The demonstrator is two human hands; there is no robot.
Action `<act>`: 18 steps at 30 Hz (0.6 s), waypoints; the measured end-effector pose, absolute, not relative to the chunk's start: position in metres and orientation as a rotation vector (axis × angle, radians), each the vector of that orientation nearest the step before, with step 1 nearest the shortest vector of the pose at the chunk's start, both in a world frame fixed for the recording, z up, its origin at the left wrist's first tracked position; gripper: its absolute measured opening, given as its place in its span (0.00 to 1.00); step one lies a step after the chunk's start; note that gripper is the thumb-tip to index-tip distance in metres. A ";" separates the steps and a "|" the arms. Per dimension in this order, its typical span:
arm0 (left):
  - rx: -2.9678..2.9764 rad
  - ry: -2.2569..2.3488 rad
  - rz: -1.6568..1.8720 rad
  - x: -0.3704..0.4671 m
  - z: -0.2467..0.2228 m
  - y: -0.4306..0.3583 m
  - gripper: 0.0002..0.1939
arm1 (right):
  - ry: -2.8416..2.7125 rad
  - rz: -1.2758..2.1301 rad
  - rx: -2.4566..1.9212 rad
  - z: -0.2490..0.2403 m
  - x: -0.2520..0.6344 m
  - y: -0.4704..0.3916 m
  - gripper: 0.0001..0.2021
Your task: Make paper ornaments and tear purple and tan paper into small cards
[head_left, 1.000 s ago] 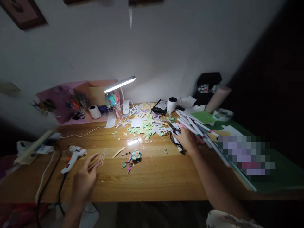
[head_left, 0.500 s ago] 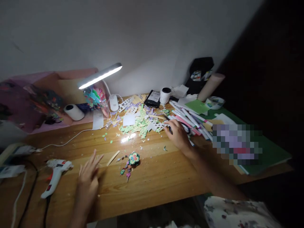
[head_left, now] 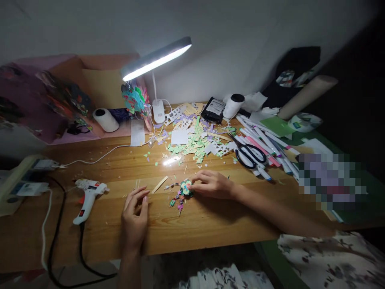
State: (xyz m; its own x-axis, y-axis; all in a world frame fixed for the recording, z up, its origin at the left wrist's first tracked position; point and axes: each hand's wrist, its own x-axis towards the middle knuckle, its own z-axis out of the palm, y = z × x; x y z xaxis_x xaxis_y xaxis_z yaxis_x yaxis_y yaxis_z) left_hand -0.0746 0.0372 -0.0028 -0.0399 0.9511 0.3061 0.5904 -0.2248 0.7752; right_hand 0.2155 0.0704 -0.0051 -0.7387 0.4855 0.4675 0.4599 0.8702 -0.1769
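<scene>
A green and cream paper flower (head_left: 185,187) with small dangling charms (head_left: 179,200) lies on the wooden table. The fingertips of my right hand (head_left: 214,184) are at its right edge and close on it. My left hand (head_left: 135,212) rests on the table to the left, fingers loosely bent and thumb apart, with nothing in it. A thin cream paper strip (head_left: 159,184) lies between my left hand and the flower. Beyond my right hand, the black-handled scissors (head_left: 249,155) lie on the table against the markers.
A white glue gun (head_left: 88,200) with a black cord lies at the left, near a power strip (head_left: 18,180). Paper scraps (head_left: 195,140) are heaped under the lit lamp (head_left: 158,58). Several markers (head_left: 264,140) and a green sheet (head_left: 278,125) are at the right.
My right hand has left the scissors, now lying on the table, and come to the flower. My left hand has lowered onto the table. The view has shifted.
</scene>
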 end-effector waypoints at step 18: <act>2.050 1.292 0.780 -0.038 0.023 0.034 0.19 | -2.410 0.286 -0.679 0.023 0.200 0.085 0.08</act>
